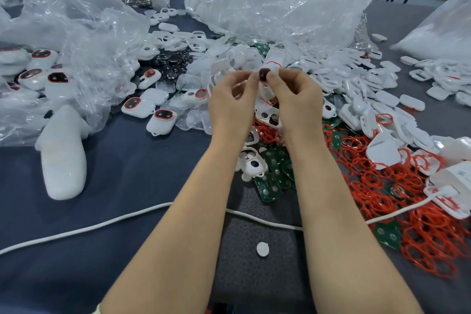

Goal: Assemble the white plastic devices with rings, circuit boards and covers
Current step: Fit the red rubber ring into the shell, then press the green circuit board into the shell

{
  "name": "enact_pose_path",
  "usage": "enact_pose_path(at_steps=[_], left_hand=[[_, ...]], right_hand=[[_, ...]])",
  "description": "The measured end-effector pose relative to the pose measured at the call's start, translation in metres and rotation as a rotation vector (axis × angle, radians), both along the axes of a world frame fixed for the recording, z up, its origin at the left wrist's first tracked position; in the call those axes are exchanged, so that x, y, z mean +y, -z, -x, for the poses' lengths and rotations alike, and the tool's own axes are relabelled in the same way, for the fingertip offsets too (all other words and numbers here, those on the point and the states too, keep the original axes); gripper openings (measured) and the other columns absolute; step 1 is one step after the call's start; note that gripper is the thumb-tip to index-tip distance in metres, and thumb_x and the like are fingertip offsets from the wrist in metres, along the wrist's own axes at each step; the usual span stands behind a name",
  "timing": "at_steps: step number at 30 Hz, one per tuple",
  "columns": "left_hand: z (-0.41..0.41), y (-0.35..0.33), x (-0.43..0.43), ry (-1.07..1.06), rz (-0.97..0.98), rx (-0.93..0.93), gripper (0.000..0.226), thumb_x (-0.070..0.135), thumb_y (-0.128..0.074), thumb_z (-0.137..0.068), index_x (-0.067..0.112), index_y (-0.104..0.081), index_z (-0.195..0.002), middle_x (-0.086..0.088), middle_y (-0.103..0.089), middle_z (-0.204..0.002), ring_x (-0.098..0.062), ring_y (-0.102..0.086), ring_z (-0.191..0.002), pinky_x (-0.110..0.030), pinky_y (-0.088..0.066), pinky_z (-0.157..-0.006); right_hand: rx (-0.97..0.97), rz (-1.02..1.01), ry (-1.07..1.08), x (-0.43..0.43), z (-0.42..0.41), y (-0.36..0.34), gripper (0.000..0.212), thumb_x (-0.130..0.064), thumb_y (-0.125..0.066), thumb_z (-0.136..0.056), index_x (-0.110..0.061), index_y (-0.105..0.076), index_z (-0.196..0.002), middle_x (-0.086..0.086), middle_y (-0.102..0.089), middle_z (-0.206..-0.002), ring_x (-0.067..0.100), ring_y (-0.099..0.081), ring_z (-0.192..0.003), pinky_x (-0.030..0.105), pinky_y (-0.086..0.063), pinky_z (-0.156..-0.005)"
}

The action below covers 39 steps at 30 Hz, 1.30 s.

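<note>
Matt dark cloth table (132, 166), crinkled glossy clear plastic bags (267, 5), smooth white plastic shells (161, 122).

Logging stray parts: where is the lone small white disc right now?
Head view, low centre: the white disc lies alone on the dark mat, just on the person's side of the white cable.

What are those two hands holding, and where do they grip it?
A small white plastic device with a dark window. The left hand and right hand pinch its top end from opposite sides.
</note>
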<state>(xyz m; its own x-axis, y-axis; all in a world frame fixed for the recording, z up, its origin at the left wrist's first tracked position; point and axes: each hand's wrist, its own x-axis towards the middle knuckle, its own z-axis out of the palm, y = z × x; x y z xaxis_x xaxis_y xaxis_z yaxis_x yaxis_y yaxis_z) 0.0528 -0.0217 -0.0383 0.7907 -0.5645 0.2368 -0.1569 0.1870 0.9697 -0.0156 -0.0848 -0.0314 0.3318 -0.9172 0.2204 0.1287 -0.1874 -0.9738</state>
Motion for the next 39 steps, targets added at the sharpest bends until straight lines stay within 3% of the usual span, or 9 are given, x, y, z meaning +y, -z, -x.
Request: enact_pose_path(at_steps=[4,8,12,16,21,23,27,34,39], left_hand=[[0.007,-0.002,-0.004,0.127,-0.002,0.014,0.022,0.026,-0.056,-0.097,0.006,-0.064,-0.104,-0.004,-0.07,-0.091,-0.005,-0.066,-0.081,-0.018,-0.052,-0.075],[-0.003,-0.002,-0.003,0.084,0.037,0.212,0.021,0.017,-0.06,-0.095,0.0,-0.061,-0.107,-0.017,-0.068,-0.097,-0.019,-0.063,-0.085,-0.032,-0.053,-0.079],[-0.014,-0.003,0.002,0.072,0.026,0.17,0.008,0.011,-0.058,-0.095,0.017,-0.064,-0.093,-0.006,-0.069,-0.089,-0.017,-0.065,-0.081,-0.031,-0.054,-0.078],[-0.019,0.001,0.001,-0.089,-0.044,0.037,0.01,0.011,-0.056,-0.095,0.018,-0.059,-0.089,-0.001,-0.064,-0.083,-0.014,-0.06,-0.078,-0.032,-0.052,-0.077],[-0.028,0.0,0.004,-0.195,0.044,0.169,0.019,0.01,-0.053,-0.097,0.021,-0.053,-0.082,0.005,-0.059,-0.076,-0.005,-0.056,-0.066,-0.02,-0.049,-0.066],[-0.031,-0.003,0.005,-0.194,0.121,0.295,0.021,0.01,-0.052,-0.098,0.021,-0.053,-0.081,0.004,-0.06,-0.077,-0.005,-0.057,-0.067,-0.022,-0.052,-0.067],[-0.036,-0.01,0.007,-0.184,0.289,0.547,0.019,0.007,-0.051,-0.098,0.015,-0.055,-0.082,-0.004,-0.061,-0.084,-0.01,-0.06,-0.073,-0.022,-0.053,-0.064],[-0.038,-0.016,0.014,-0.22,0.431,0.72,0.019,0.002,-0.05,-0.097,0.01,-0.054,-0.079,-0.006,-0.058,-0.075,-0.01,-0.056,-0.057,-0.02,-0.051,-0.053],[-0.034,-0.016,0.013,-0.165,0.42,0.705,0.017,0.005,-0.052,-0.097,0.011,-0.054,-0.082,-0.006,-0.061,-0.08,-0.011,-0.061,-0.062,-0.021,-0.053,-0.054]], right_hand=[[0.22,0.32,0.129,0.009,-0.001,-0.003,0.012,-0.018,-0.066,-0.089,-0.007,-0.071,-0.092,0.004,-0.067,-0.087,0.012,-0.061,-0.079,0.023,-0.05,-0.077],[0.465,0.498,-0.064,0.014,-0.002,-0.007,0.021,-0.007,-0.057,-0.088,-0.011,-0.075,-0.096,0.005,-0.066,-0.089,0.015,-0.058,-0.084,0.026,-0.045,-0.079],[0.395,0.27,-0.232,0.011,0.007,-0.016,0.033,0.003,-0.049,-0.084,-0.011,-0.074,-0.101,0.0,-0.073,-0.09,-0.002,-0.063,-0.076,0.012,-0.048,-0.075],[0.294,-0.009,-0.356,0.007,0.018,-0.024,0.017,0.002,-0.056,-0.089,-0.008,-0.068,-0.095,0.007,-0.073,-0.085,0.011,-0.07,-0.07,0.023,-0.057,-0.068],[0.984,0.15,-0.652,0.012,0.036,-0.034,0.002,-0.011,-0.065,-0.087,-0.011,-0.067,-0.086,0.002,-0.069,-0.062,0.004,-0.058,-0.045,0.014,-0.046,-0.046],[1.175,0.179,-0.742,0.022,0.032,-0.035,0.014,-0.025,-0.07,-0.085,-0.012,-0.066,-0.088,-0.002,-0.067,-0.058,0.003,-0.055,-0.042,0.014,-0.043,-0.042],[1.431,0.488,-0.618,0.036,0.017,-0.032,0.044,-0.048,-0.076,-0.073,-0.018,-0.058,-0.1,-0.006,-0.058,-0.078,0.013,-0.06,-0.075,0.028,-0.05,-0.066],[0.974,0.483,-0.274,0.021,0.01,-0.015,0.029,-0.036,-0.068,-0.084,-0.018,-0.062,-0.106,-0.001,-0.061,-0.094,0.02,-0.058,-0.095,0.032,-0.047,-0.083],[0.806,0.482,-0.106,0.019,-0.002,-0.006,0.042,-0.02,-0.066,-0.085,-0.015,-0.051,-0.125,0.009,-0.062,-0.112,0.027,-0.057,-0.104,0.035,-0.044,-0.091]])
